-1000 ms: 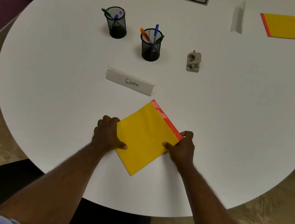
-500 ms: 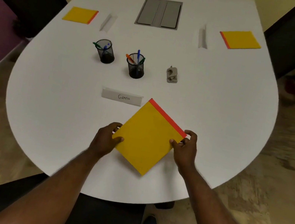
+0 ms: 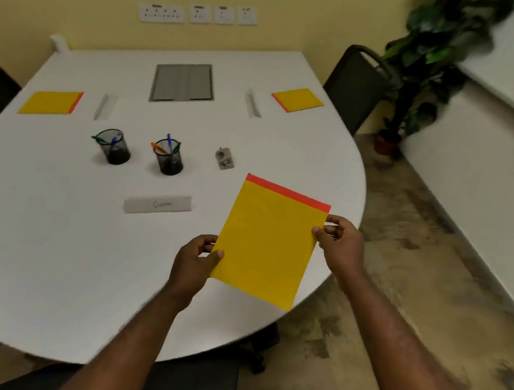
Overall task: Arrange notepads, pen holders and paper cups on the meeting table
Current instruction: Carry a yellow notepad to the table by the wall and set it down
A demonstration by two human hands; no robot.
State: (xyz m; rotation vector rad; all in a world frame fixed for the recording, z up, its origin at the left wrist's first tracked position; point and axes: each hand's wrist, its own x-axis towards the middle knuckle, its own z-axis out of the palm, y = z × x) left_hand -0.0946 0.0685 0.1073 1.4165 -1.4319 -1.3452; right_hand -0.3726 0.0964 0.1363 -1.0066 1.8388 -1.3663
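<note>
A yellow notepad with a red top strip (image 3: pixel 269 244) is lifted above the right part of the white table (image 3: pixel 39 226). My left hand (image 3: pixel 195 261) grips its lower left edge and my right hand (image 3: pixel 339 244) pinches its upper right edge. Two more yellow notepads lie flat, one at the far left (image 3: pixel 50 102) and one at the far right (image 3: pixel 297 99). Two black mesh pen holders with pens stand mid-table, one on the left (image 3: pixel 114 147) and one on the right (image 3: pixel 168 156). No paper cups are visible.
A name card (image 3: pixel 159 204) lies in front of the holders; two other cards (image 3: pixel 103 106) (image 3: pixel 252 103) sit near the far notepads. A small hole punch (image 3: pixel 225 159), a grey cable hatch (image 3: pixel 182 82), a black chair (image 3: pixel 355 85) and a potted plant (image 3: pixel 427 63) are also here.
Both hands lifted the notepad off the table, turned it square and carried it right. My view rose and swung right, showing the wall, chair and plant.
</note>
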